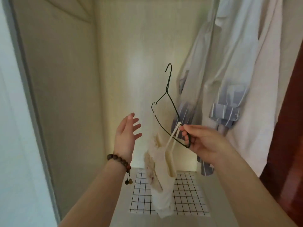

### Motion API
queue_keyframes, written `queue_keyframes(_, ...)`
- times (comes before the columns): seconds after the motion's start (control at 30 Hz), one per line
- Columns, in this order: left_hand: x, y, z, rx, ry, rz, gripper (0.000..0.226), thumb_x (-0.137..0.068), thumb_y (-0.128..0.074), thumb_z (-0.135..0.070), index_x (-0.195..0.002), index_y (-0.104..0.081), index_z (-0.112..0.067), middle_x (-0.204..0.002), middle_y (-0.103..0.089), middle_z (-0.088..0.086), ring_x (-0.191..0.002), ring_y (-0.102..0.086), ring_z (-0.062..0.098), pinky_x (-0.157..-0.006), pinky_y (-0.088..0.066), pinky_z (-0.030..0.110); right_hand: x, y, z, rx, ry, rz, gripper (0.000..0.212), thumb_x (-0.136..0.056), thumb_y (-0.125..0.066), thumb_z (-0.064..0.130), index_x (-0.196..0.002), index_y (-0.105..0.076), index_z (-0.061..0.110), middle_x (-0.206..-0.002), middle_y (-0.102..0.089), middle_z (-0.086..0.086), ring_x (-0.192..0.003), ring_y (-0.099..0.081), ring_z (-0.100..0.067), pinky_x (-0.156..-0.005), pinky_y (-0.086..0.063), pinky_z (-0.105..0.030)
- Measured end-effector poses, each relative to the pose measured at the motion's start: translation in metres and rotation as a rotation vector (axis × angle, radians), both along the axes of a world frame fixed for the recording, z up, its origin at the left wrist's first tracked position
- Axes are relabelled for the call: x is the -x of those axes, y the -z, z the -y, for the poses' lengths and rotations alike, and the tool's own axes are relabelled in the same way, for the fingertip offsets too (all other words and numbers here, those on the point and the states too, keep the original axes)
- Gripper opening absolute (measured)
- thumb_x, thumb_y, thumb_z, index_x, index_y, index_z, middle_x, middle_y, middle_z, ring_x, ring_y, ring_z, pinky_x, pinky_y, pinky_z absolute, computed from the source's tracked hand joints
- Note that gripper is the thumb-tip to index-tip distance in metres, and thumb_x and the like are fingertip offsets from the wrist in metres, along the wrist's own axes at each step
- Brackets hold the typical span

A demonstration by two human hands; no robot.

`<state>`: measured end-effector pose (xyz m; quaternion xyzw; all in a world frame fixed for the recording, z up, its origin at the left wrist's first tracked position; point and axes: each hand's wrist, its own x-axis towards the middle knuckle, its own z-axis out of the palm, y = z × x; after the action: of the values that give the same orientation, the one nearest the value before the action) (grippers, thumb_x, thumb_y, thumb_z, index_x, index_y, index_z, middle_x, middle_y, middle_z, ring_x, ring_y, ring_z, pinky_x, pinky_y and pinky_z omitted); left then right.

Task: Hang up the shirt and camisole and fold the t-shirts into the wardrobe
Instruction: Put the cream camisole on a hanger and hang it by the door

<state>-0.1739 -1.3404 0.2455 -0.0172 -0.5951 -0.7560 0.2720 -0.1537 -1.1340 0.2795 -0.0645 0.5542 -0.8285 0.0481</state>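
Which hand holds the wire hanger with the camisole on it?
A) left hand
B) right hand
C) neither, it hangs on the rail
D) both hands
B: the right hand pinches the black wire hanger with the cream camisole dangling; the left hand is open and apart.

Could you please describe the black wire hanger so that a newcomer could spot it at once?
Look inside the cream wardrobe, left of the hanging shirt. The right hand pinches the hanger by one end, with a cream camisole dangling from it. It is the only thin dark outline there.
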Motion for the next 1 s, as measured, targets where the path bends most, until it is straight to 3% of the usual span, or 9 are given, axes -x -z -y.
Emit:
queue_keyframes(0.6, 0.12, -0.171, -0.026, -0.089, 0.177, -0.277, 0.034, -0.1, -0.036, -0.046, -0.115, -0.056, -0.024, -0.119, -0.061, 0.002, -0.107, -0.062, 0.017, -0.091, -0.053, 0.043, 0.075, -0.189, -0.01, -0.118, 0.122, -0.211, 0.015, -0.091, -0.055, 0.007, -0.081, -0.063, 0.001, -0.053, -0.059, 0.001, -0.044, -0.051, -0.003, -0.043, -0.045, -0.013)
queue_keyframes(1.0, 0.154, -0.288, -0.043, -0.031, 0.335, -0.433, 0.043, -0.1, -0.035, -0.047, -0.128, -0.051, -0.019, -0.123, -0.057, 0.002, -0.112, -0.057, 0.017, -0.094, -0.051, 0.044, 0.089, -0.302, -0.02, -0.152, 0.255, -0.373, 0.012, -0.094, -0.053, 0.008, -0.086, -0.061, 0.004, -0.053, -0.062, 0.002, -0.042, -0.051, -0.001, -0.041, -0.042, -0.012)
